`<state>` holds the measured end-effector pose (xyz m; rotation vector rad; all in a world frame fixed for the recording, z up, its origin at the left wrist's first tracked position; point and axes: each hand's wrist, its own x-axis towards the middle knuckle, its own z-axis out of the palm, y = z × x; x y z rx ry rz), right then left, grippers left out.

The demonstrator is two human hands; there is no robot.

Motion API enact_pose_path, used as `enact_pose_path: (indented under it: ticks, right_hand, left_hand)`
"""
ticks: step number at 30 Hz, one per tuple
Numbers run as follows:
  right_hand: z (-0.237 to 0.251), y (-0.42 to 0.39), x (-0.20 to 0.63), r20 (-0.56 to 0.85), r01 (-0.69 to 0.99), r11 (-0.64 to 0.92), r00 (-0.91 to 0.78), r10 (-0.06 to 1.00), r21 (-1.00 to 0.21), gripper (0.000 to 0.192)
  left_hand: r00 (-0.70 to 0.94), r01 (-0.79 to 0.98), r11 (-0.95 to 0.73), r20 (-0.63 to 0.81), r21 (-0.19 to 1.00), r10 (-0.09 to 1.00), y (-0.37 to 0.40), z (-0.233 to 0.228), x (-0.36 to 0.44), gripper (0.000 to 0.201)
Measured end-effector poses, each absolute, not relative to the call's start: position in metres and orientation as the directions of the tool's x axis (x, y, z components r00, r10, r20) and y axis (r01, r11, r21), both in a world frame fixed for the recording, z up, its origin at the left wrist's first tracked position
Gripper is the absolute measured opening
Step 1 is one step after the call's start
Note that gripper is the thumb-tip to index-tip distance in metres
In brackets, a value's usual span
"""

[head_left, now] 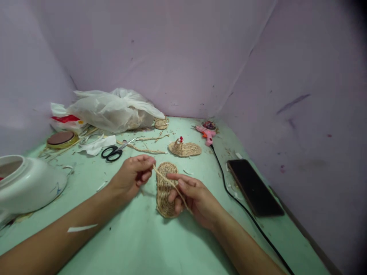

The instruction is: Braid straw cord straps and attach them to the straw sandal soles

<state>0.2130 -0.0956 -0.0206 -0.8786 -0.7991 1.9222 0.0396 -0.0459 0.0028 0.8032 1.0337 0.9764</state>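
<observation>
Between left grip (130,176) and right grip (199,196) slants a straw cord (164,177).

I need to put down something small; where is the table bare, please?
Mostly bare: the near table between left forearm and right forearm; smaller patch between slipper, cable and right hand. Crowded: far left, around bag and scissors.

A pale lilac back wall (172,57), dotted with small dark specks, rises at twelve o'clock. A similar left wall (23,76) stands at ten o'clock; the right wall (304,152), at two, bears a long dark smudge (293,104). A mint-green tabletop (137,240) spreads toward six under soft, dim light.
</observation>
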Motion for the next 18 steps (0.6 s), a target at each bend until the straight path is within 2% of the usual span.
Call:
enact_pose_path:
  ticks: [3,5,7,9,12,14,18]
  right_hand:
    - [-0.009,-0.095,0.225,-0.143,-0.529,-0.312,-0.336,0.931,-0.79,0.04]
    - [-0.003,-0.095,0.231,-0.049,-0.589,-0.223,-0.297,0.954,-0.777,0.045]
    - [0.0,-0.095,0.234,0.0,-0.599,-0.139,-0.226,0.974,-0.789,0.044]
    - [-0.002,-0.094,0.235,0.003,-0.567,-0.064,-0.115,0.993,-0.821,0.032]
    - [-0.006,-0.09,0.235,-0.003,-0.536,0.001,0.007,1.0,-0.844,0.019]
    - [-0.008,-0.089,0.234,-0.028,-0.556,-0.043,-0.034,0.999,-0.83,0.02]
    - [-0.01,-0.092,0.227,-0.133,-0.571,-0.325,-0.353,0.926,-0.754,0.024]
  left_hand:
    - [0.171,-0.327,0.394,-0.356,0.859,0.919,-0.036,0.004,0.03,0.013]
    - [0.193,-0.266,0.432,-0.391,0.862,0.9,-0.034,0.001,0.028,0.013]
    - [0.258,-0.103,0.457,-0.42,0.884,0.87,-0.036,-0.003,0.03,0.015]
    - [0.359,0.151,0.406,-0.432,0.902,0.827,-0.042,-0.005,0.033,0.019]
    - [0.581,0.448,0.133,-0.401,0.884,0.709,-0.057,-0.003,0.039,0.03]
    - [0.684,0.516,-0.059,-0.37,0.855,0.628,-0.07,0.002,0.042,0.039]
    - [0.669,0.63,-0.26,-0.342,0.732,0.66,-0.091,0.011,0.042,0.035]
